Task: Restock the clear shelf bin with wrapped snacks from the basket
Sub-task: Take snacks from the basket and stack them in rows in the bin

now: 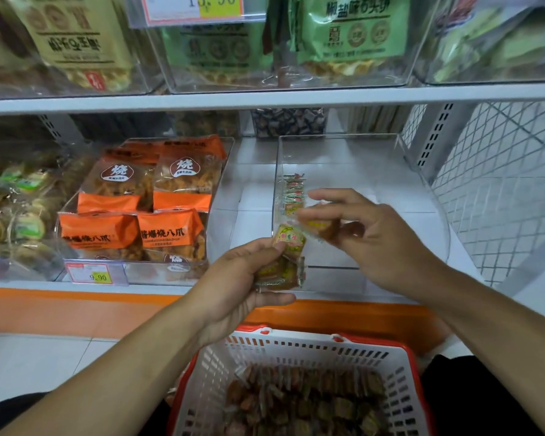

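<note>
Fingertips of the right hand (364,229) pinch one wrapped snack (320,228) at the front of the clear shelf bin (343,143). The left hand (243,278) grips a small stack of snacks (283,265), perhaps three or four. One short row (293,191), about five, stands inside along the left wall. I judge placing is underway; next, set this piece beside the row. Many remain in the one basket (265,347).

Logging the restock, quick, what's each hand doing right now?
Left hand: grips a stack of small yellow-wrapped snacks.
Right hand: pinches one small yellow-wrapped snack by the clear plastic shelf bin.
</note>
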